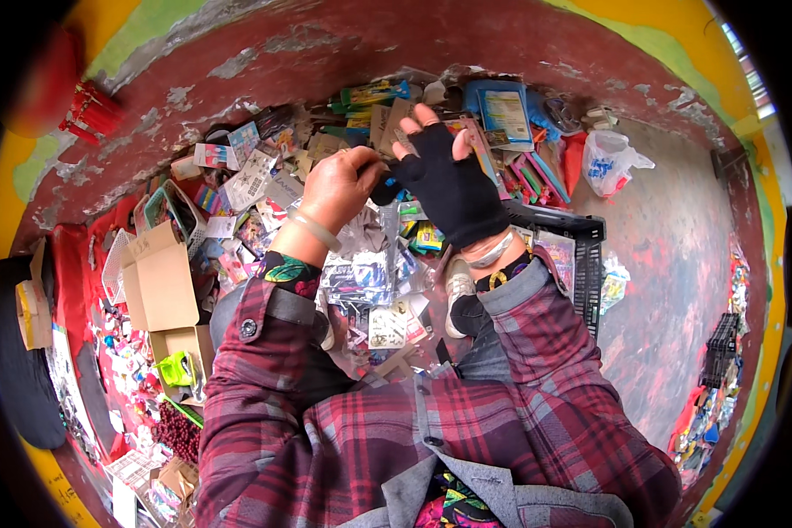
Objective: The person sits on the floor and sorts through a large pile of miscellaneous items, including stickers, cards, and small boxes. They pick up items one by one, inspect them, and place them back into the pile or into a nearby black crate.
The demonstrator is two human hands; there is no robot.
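My left hand [341, 183], bare with a pale bangle at the wrist, is raised with its fingertips pinched together. What they grip is hidden. Just below those fingertips shows a small dark patch [385, 189], which I cannot identify. Close beside it, my right hand [453, 180] wears a black fingerless glove [449, 189], with bare fingers spread apart and a metallic bracelet at the wrist. Beneath both hands, clear plastic packets [361, 277] lie in a heap between my shoes.
Mixed small packaged goods cover the floor along the red wall. An open cardboard box [163, 290] and plastic baskets [180, 211] stand on the left. A black crate [588, 242] is by my right forearm; a white plastic bag [609, 165] sits farther right.
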